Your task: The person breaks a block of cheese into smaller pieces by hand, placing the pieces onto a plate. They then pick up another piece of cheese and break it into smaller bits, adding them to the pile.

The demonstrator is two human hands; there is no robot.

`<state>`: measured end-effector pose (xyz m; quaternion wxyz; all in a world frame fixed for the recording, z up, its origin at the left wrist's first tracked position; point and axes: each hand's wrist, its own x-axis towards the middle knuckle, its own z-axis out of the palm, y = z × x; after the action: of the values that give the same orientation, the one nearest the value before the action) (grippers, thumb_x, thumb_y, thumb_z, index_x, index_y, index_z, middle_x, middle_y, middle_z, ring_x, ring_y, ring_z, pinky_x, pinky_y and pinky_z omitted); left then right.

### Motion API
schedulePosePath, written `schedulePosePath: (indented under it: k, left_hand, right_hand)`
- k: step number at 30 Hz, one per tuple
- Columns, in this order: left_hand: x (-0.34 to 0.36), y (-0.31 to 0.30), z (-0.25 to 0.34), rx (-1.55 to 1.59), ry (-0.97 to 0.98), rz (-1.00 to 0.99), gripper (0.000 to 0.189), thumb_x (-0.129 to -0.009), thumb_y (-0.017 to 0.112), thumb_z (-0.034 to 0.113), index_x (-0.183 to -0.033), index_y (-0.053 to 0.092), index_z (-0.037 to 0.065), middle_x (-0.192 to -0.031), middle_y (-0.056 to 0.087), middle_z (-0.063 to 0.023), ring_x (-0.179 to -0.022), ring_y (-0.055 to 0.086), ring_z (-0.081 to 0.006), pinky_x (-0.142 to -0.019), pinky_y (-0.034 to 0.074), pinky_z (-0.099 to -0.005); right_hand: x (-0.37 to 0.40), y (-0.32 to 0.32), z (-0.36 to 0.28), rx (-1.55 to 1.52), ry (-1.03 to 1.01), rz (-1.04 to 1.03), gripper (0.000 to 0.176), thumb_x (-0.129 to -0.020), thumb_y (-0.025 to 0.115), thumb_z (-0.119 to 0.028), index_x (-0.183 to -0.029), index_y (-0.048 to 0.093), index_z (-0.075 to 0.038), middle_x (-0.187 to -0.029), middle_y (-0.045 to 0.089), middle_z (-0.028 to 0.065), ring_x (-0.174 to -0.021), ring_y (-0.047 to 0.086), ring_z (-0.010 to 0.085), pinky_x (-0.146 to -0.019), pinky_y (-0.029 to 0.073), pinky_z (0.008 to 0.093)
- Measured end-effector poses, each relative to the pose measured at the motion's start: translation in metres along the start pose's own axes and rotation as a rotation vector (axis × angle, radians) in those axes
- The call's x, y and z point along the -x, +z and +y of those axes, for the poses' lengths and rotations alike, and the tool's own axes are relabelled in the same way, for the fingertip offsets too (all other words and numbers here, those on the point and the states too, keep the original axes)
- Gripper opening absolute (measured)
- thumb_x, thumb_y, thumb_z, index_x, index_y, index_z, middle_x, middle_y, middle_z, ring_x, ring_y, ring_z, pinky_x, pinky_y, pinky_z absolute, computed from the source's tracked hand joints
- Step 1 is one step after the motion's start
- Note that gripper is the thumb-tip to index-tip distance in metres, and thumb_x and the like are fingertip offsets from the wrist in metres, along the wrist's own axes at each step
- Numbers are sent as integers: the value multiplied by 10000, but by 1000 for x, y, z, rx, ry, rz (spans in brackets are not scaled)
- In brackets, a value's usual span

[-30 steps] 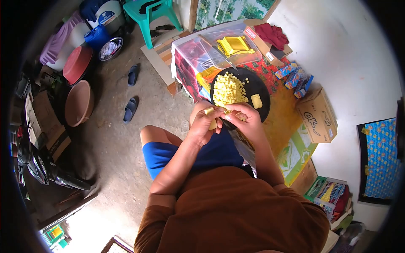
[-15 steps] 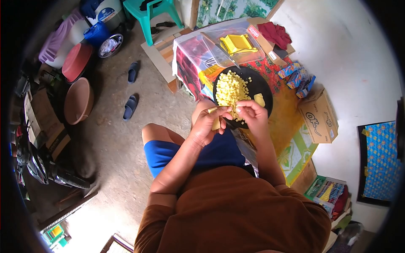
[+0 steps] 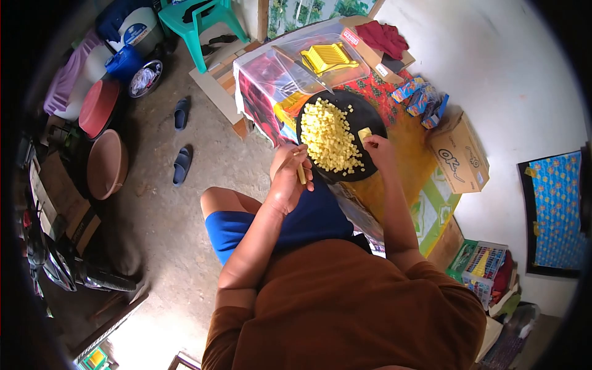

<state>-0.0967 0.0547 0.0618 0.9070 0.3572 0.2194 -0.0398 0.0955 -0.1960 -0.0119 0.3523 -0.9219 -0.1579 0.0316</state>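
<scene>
A round black tray (image 3: 374,161) carries a heap of small pale-yellow cubes (image 3: 330,135), with a few loose ones at its edges. My right hand (image 3: 380,152) is over the tray's right side, its fingers closed on a flat pale-yellow slab (image 3: 364,132). Just left of the tray, above my lap, my left hand (image 3: 291,182) is curled around a thin yellow piece (image 3: 301,174). The palm and fingers hide part of that piece, so its full shape does not show.
A clear plastic tub (image 3: 283,71) with a yellow rack (image 3: 330,58) stands behind the tray. Cardboard box (image 3: 459,151) and blue packets (image 3: 425,102) sit to the right. Slippers (image 3: 182,165), basins (image 3: 106,163) and a green chair (image 3: 196,31) are on the left.
My hands have moved apart. The right went to the slab on the tray's right side and grasped it; the left drew back left of the heap, still holding a yellow piece.
</scene>
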Motion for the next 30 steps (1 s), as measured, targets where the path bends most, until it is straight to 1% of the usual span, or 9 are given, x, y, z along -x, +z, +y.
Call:
schedulePosePath:
  k: [5,8,14,17,20,23,26,29,30]
  left_hand:
    - [2,1,1,38,-16,13,396,-896,492,308,-1238,472,110,-848,482,-13,-710,505,-130,-580,442,-324]
    - [3,4,2,34,-18,-2,416,-884,484,302,-1243,474,94,-849,481,-10,-710,499,-129,-585,440,-324]
    - [4,4,0,61,-25,-76,446,-877,474,340,-1238,484,79,-847,478,2,-710,475,-120,-605,426,-313]
    - [4,1,0,68,-24,-99,437,-882,456,342,-1224,498,73,-838,476,7,-707,468,-117,-607,420,-310]
    - [2,0,0,60,-16,-109,396,-897,450,315,-1206,517,76,-828,483,7,-709,479,-119,-613,424,-311]
    - [5,4,0,74,-43,-98,332,-919,479,262,-1197,529,86,-843,519,-4,-744,525,-133,-638,460,-328]
    - [5,4,-5,79,-55,-104,288,-927,534,210,-1190,540,93,-889,566,-25,-803,580,-160,-672,512,-364]
    - [2,3,-10,109,-35,-106,242,-912,602,163,-1144,579,98,-944,614,-50,-851,617,-187,-689,564,-398]
    - [1,4,-11,112,-25,-102,228,-909,608,162,-1127,587,99,-945,618,-47,-850,618,-182,-687,567,-397]
  right_hand:
    - [6,3,12,111,43,-3,159,-782,668,-179,-915,692,-96,-831,689,95,-771,667,248,-665,506,344]
    - [15,1,18,108,11,47,142,-774,662,-169,-890,687,-93,-842,692,97,-780,668,263,-663,508,357]
    - [27,0,23,205,-48,109,218,-737,674,-117,-952,646,-94,-811,656,96,-761,640,271,-682,498,359]
    - [28,-1,29,147,-60,114,248,-741,681,-106,-983,628,-90,-828,636,100,-767,623,269,-696,492,364]
    - [24,0,33,-32,-2,133,201,-774,672,-133,-964,634,-82,-893,638,106,-801,617,260,-698,487,353]
    - [28,-6,22,48,71,75,200,-803,653,-146,-991,645,-78,-904,639,112,-803,617,254,-699,483,338]
    - [29,-3,18,203,-130,222,252,-806,661,-183,-1041,656,-94,-905,650,103,-797,627,242,-705,488,314]
    - [36,-9,-29,-46,-55,118,266,-833,664,-168,-1075,650,-57,-962,666,81,-814,638,176,-718,495,282]
    - [40,-10,-48,-250,2,10,266,-845,660,-158,-1084,642,-43,-982,659,73,-829,632,151,-721,495,272]
